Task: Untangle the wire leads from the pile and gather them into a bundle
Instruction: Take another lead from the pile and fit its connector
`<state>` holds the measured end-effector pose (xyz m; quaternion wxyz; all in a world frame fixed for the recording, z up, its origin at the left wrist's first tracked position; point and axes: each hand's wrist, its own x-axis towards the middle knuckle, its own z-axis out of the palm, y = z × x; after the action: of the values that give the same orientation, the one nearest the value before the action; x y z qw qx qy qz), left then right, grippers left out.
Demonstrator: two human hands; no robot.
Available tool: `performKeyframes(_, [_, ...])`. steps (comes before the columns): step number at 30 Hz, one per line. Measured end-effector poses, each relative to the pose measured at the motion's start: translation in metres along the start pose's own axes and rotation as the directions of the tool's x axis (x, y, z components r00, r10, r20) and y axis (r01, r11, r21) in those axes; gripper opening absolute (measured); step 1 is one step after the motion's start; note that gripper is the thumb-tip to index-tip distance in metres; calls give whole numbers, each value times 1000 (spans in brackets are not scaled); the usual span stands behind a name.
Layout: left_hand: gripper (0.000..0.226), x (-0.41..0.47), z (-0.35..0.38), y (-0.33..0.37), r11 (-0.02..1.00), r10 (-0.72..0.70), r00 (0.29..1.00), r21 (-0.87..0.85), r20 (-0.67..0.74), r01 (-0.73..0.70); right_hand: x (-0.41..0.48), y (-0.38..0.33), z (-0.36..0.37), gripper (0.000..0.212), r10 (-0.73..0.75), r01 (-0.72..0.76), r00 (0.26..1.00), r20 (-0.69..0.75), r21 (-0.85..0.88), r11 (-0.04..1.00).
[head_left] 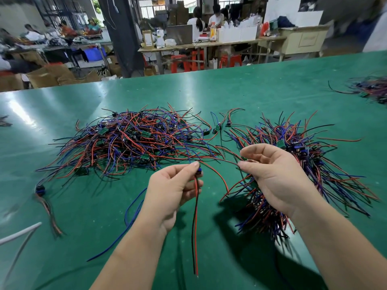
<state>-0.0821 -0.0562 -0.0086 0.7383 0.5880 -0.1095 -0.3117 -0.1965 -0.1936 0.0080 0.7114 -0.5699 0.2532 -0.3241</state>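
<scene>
A tangled pile of red, blue and black wire leads (129, 141) with small green circuit boards lies on the green table (261, 91), left of centre. My left hand (173, 189) pinches one lead (195, 227) at its blue connector; its red and black wires hang down toward me. My right hand (272, 174) grips a thick bundle of gathered leads (314, 170), whose ends fan out right and below, and its thumb and forefinger pinch a wire running across from the lead in my left hand.
A loose blue wire (129, 214) lies under my left forearm. A few separate leads (217, 124) sit between pile and bundle. Another heap of leads (374, 88) is at the far right edge. A single lead (44, 197) lies at the left. People work at benches behind.
</scene>
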Motion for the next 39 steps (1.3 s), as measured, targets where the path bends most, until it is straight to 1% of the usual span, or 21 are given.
performKeyframes(6, [13, 5, -6, 3, 991, -37, 995, -130, -92, 25, 2, -2, -2, 25, 24, -11, 994, -104, 122, 992])
performKeyframes(8, [14, 6, -6, 3, 988, -40, 993, -156, -108, 22, 2, -3, -4, 22, 14, -4, 995, -99, 101, 995])
performKeyframes(10, [16, 6, -5, 1, 991, -34, 995, -135, -95, 21, 1, -1, -2, 17, 4, -2, 999, -37, 44, 999])
performKeyframes(12, [23, 3, -1, -2, 996, -24, 998, -88, -50, 20, -3, 1, 3, 6, 10, -9, 996, 87, -14, 1000])
performKeyframes(13, [28, 1, 2, -4, 998, -20, 1000, -62, -22, 19, -6, 3, 5, 8, 10, 1, 988, 156, -67, 998])
performKeyframes(15, [31, -2, 7, -8, 1000, -13, 999, -26, 33, 13, -10, 8, 9, 27, 5, 54, 960, 280, -203, 978])
performKeyframes(17, [27, -5, 10, -11, 1000, -7, 996, 13, 90, 6, -12, 10, 13, 28, -29, 138, 943, 331, -310, 941])
performKeyframes(21, [26, -7, 11, -11, 997, 1, 982, 74, 190, -15, -10, 12, 11, 26, -148, 258, 953, 264, -450, 855])
performKeyframes(24, [26, -9, 10, -7, 996, -18, 975, 91, 221, -2, -7, 5, 6, 30, -220, 289, 951, 216, -377, 880])
performKeyframes(25, [24, -9, 9, -5, 994, -13, 976, 109, 219, -11, -4, 0, 1, 30, -264, 306, 950, 166, -337, 890])
performKeyframes(27, [22, -7, 3, 1, 978, 60, 986, 189, 155, -89, 3, -11, -13, 27, -366, 349, 931, -8, -286, 893])
performKeyframes(29, [17, 2, -13, 9, 892, 261, 965, 381, 7, -244, 11, -22, -32, 24, -452, 355, 871, -193, -389, 850])
performKeyframes(30, [15, 7, -24, 14, 799, 391, 918, 520, -68, -301, 14, -25, -40, 24, -482, 323, 842, -240, -491, 809])
performKeyframes(31, [14, 11, -35, 18, 685, 507, 853, 659, -125, -311, 18, -26, -46, 27, -488, 261, 834, -257, -597, 759])
performKeyframes(32, [12, 14, -47, 23, 574, 595, 787, 772, -164, -273, 20, -25, -50, 32, -468, 190, 849, -245, -686, 703])
performKeyframes(33, [10, 17, -58, 26, 494, 649, 736, 842, -192, -216, 22, -24, -53, 38, -425, 121, 879, -217, -760, 638])
performKeyframes(34, [10, 20, -68, 27, 453, 666, 715, 876, -212, -163, 24, -22, -55, 45, -373, 64, 909, -185, -823, 565])
performKeyframes(35, [14, 25, -78, 26, 439, 649, 725, 892, -230, -110, 24, -20, -55, 50, -321, 17, 932, -166, -867, 498])
performKeyframes(36, [21, 30, -88, 24, 423, 607, 754, 906, -253, -36, 23, -20, -54, 53, -287, -6, 945, -156, -887, 461])
performKeyframes(38, [41, 38, -104, 17, 322, 451, 827, 925, -336, 200, 18, -21, -46, 50, -293, 19, 946, -136, -882, 471])
performKeyframes(39, [48, 40, -110, 14, 260, 371, 844, 915, -389, 307, 15, -22, -42, 47, -331, 70, 937, -114, -865, 497])
